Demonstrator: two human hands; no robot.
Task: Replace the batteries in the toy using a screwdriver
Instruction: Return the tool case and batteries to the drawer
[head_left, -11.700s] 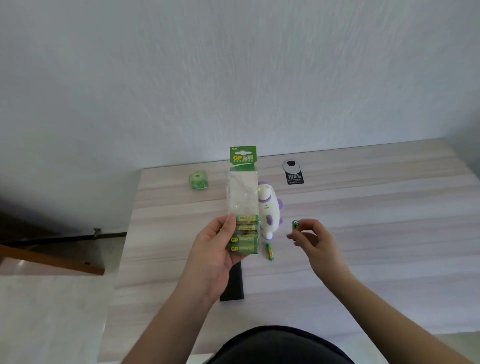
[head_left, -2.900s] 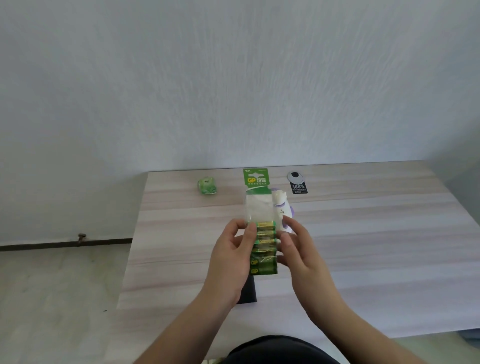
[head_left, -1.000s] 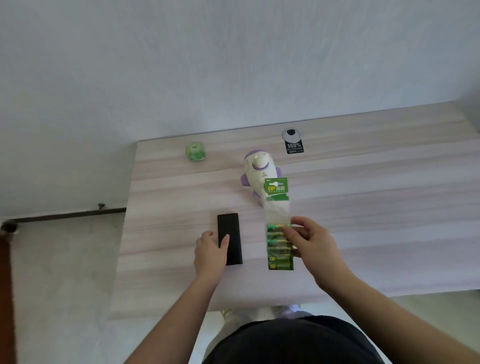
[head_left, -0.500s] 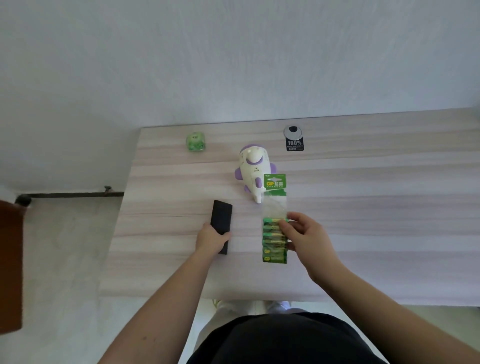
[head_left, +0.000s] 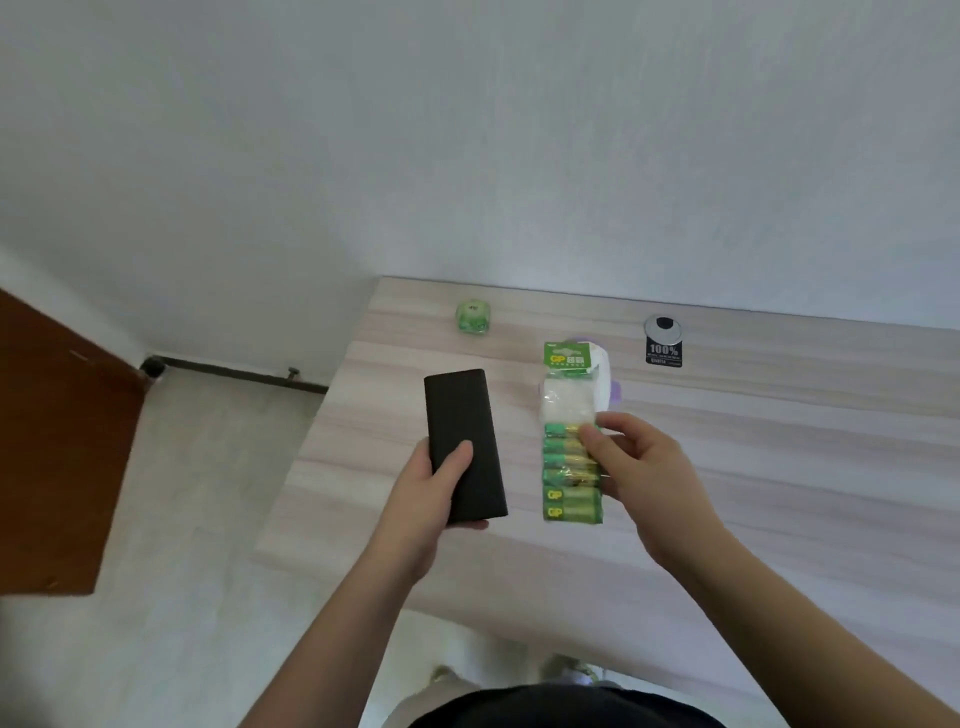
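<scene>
At centre frame the left hand grips a flat black case lifted off the desk, while the right hand pinches the battery pack; the white-and-purple toy sits just behind the pack, mostly hidden. This looks like the gathering step. Next, probably, set the pack down and open the case, which likely holds the screwdriver.

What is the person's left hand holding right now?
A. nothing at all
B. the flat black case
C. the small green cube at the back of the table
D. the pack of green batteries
B: the left hand grips the flat black case, thumb lying across its face, while the right hand holds the battery pack.
</scene>
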